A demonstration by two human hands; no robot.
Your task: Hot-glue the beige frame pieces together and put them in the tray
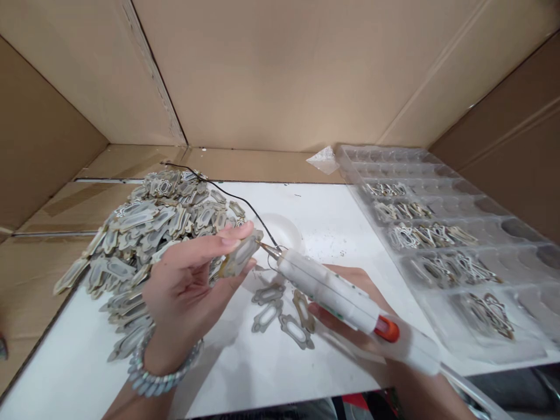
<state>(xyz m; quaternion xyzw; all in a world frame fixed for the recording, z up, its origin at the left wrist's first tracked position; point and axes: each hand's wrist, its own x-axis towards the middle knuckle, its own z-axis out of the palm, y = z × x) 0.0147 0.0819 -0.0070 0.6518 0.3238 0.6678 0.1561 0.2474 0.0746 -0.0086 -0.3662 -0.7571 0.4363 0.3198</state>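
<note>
My left hand (188, 286), with a beaded bracelet at the wrist, pinches a flat grey oblong piece (241, 255) with a scalloped outline between thumb and fingers. My right hand (345, 309) is wrapped round a white pen-like power tool (328, 286) that has an orange switch and a slim pointed metal tip. That tip is at the upper right edge of the held piece; whether it touches I cannot tell. Much of my right hand is hidden behind the tool. Several similar loose frame pieces (268, 316) lie on the white tabletop (231, 373) below the tip.
A large heap of similar pieces (144, 227) covers the left side. On the right stands a clear plastic compartment tray (490, 233), with pieces in several rows. A thin black cord (231, 194) runs from the back left towards the tool tip. Cardboard walls (280, 70) enclose the table.
</note>
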